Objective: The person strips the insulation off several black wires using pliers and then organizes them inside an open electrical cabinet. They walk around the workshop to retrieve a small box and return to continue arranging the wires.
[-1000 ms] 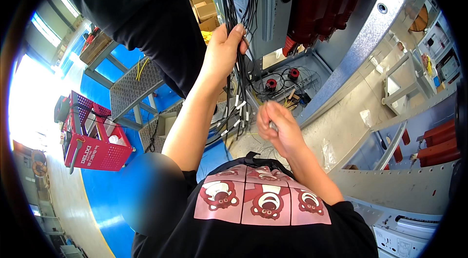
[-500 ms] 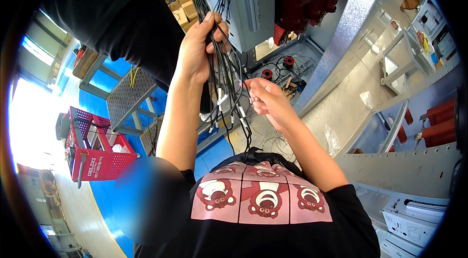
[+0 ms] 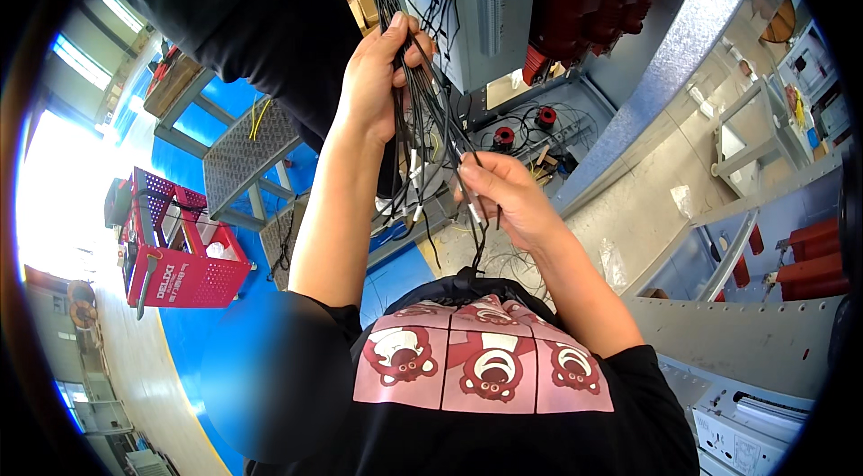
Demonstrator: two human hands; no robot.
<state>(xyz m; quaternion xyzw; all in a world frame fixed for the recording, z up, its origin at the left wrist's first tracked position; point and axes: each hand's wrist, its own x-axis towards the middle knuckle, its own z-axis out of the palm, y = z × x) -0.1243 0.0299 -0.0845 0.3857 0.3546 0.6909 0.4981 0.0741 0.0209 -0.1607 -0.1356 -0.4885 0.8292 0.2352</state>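
Note:
A bundle of thin black wires (image 3: 415,121) hangs down in front of me, with white sleeves on several lower ends. Near the top, my left hand (image 3: 376,80) is closed round the bundle, thumb uppermost. My right hand (image 3: 511,193) is lower and to the right, its thumb and fingers pinched on a few of the wires beside a white sleeve. The exact number of wires in the pinch is hidden by the fingers. Behind the bundle stands a grey metal cabinet panel (image 3: 490,71) with more black wires along its left side.
Dark red moulded parts (image 3: 584,8) and a grey metal upright (image 3: 661,67) stand at the right. Two red spools (image 3: 545,118) lie among loose wires in the cabinet base. At left are a person in dark trousers (image 3: 270,44), a metal step (image 3: 247,152) and a red perforated cart (image 3: 180,251).
My right hand has moved slightly right and down, and now pinches wires against which it was nearly bunched before. The view has shifted a little, with the left hand keeping its grip.

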